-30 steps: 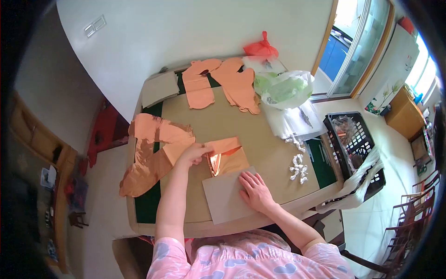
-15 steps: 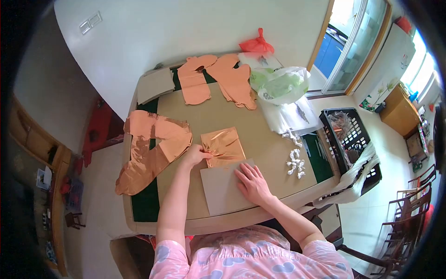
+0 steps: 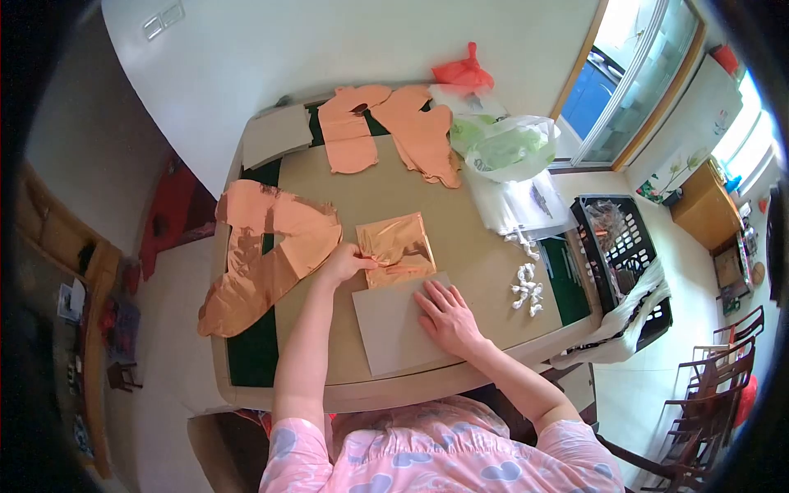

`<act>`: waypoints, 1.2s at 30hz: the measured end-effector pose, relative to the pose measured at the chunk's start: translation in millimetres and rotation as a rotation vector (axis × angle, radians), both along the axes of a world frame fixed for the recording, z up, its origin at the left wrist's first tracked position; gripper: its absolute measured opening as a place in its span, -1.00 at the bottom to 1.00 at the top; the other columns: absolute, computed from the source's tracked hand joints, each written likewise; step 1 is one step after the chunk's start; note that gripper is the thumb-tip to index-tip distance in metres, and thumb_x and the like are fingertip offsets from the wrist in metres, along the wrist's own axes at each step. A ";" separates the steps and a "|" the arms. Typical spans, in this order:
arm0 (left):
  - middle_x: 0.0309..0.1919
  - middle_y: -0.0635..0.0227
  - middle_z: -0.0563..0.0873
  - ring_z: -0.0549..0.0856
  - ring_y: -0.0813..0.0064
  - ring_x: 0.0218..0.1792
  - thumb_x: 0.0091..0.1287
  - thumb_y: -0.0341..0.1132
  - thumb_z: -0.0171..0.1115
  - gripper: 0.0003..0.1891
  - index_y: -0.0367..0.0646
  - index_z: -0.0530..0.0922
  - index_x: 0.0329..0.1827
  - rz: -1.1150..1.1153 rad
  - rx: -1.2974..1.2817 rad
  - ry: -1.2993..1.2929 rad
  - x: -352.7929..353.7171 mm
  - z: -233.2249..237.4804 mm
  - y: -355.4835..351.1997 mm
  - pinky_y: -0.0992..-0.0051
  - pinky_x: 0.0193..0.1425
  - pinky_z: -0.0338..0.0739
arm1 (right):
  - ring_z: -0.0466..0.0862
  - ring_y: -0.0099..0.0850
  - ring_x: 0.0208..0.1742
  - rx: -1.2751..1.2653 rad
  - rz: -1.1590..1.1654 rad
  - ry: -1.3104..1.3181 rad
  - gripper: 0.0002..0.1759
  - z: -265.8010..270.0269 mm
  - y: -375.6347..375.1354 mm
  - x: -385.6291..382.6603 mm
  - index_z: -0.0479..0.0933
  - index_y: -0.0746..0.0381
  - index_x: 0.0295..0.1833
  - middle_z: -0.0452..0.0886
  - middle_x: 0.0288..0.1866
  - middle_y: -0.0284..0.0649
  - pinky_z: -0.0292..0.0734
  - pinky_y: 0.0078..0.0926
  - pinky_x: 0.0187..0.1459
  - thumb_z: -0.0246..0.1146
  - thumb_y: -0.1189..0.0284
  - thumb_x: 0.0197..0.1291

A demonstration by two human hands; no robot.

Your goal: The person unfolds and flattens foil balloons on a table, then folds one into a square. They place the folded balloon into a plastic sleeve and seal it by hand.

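Note:
A rose-gold foil balloon (image 3: 394,238), folded to a near-square, lies creased on the tan tabletop. My left hand (image 3: 348,261) pinches its left edge with fingers pressed together. Below it, a grey cardboard sheet (image 3: 394,333) covers the balloon's near edge. My right hand (image 3: 449,319) rests flat on the cardboard's upper right part, fingers stretched out. To the left of my left hand lies a larger, flat, unfolded foil balloon (image 3: 271,251) with a slit-like opening in its middle.
Flat foil balloons (image 3: 411,131) lie at the table's far side, beside a grey board (image 3: 275,138). Further right are a pale green plastic bag (image 3: 509,146), clear bags (image 3: 530,205) and white knotted pieces (image 3: 527,289). A black crate (image 3: 629,246) stands off the table's right edge.
The view has shifted slightly. The folded foil's surface has different creases and looks flatter near my left hand. Both hands keep about the same places, the left still pinching, the right still flat.

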State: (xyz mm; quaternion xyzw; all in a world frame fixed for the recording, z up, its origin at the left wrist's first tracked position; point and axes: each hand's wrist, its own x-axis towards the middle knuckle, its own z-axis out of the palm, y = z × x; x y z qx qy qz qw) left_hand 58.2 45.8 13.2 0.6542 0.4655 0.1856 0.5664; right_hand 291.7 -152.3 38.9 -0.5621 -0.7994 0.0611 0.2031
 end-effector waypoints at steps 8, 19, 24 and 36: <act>-0.37 0.34 0.76 0.67 0.60 -0.32 0.11 -0.44 0.43 -0.82 -0.35 0.72 -0.25 0.003 -0.029 -0.037 0.2 0.0 5.0 0.56 -0.17 0.51 | 0.25 -0.14 0.49 -0.040 0.008 -0.026 -0.46 2.6 8.8 2.1 0.35 0.11 0.38 0.29 0.46 -0.06 0.10 -0.03 0.46 0.12 0.21 0.32; -0.48 0.27 0.73 0.69 0.49 -0.44 0.15 -0.36 0.38 -0.82 -0.20 0.71 -0.21 0.037 0.372 0.229 7.6 75.1 -57.1 0.51 -0.34 0.53 | 0.23 -0.15 0.50 -0.034 -0.015 -0.011 -0.47 1.4 7.9 0.0 0.37 0.13 0.36 0.29 0.46 -0.08 0.08 -0.03 0.47 0.10 0.20 0.32; -0.39 0.32 0.73 0.71 0.30 -0.42 0.15 -0.39 0.36 -0.92 -0.09 0.68 -0.30 0.085 0.838 0.102 11.2 51.3 -108.7 0.45 -0.37 0.58 | 0.31 -0.13 0.43 -0.065 -0.023 0.007 -0.51 -2.4 9.2 0.6 0.42 0.14 0.29 0.43 0.34 -0.09 0.09 -0.02 0.46 0.12 0.21 0.29; -0.16 0.43 0.75 0.76 0.36 -0.27 0.11 -0.35 0.34 -0.79 0.00 0.64 -0.16 0.014 1.051 0.253 6.7 20.0 -132.2 0.41 -0.27 0.67 | 0.30 -0.13 0.41 -0.033 0.016 0.030 -0.51 -10.0 9.1 5.1 0.43 0.09 0.27 0.43 0.34 -0.13 0.06 -0.02 0.49 0.19 0.28 0.21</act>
